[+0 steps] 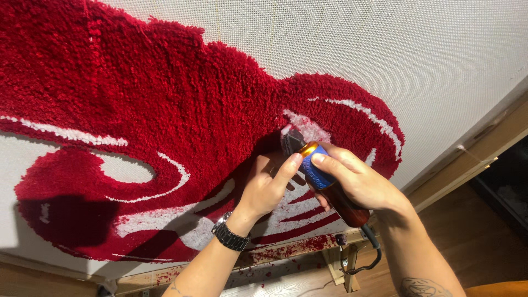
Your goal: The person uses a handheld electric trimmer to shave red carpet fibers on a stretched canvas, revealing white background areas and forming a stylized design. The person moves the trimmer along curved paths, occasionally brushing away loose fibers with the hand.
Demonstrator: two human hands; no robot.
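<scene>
A shaggy red and white tufted rug (165,99) is stretched on white backing cloth (385,49) in a wooden frame. My right hand (360,181) grips an electric clipper (322,176) with a blue, orange and dark red body; its blade end rests against a white patch of pile. My left hand (267,187), with a dark wristwatch (231,234) on the wrist, lies flat on the rug beside the clipper, index finger touching the clipper's head.
The wooden frame edge (467,165) runs along the right and bottom. Red yarn clippings (291,250) litter the lower frame rail. A black cord (374,250) hangs from the clipper's rear. A wooden floor shows at the lower right.
</scene>
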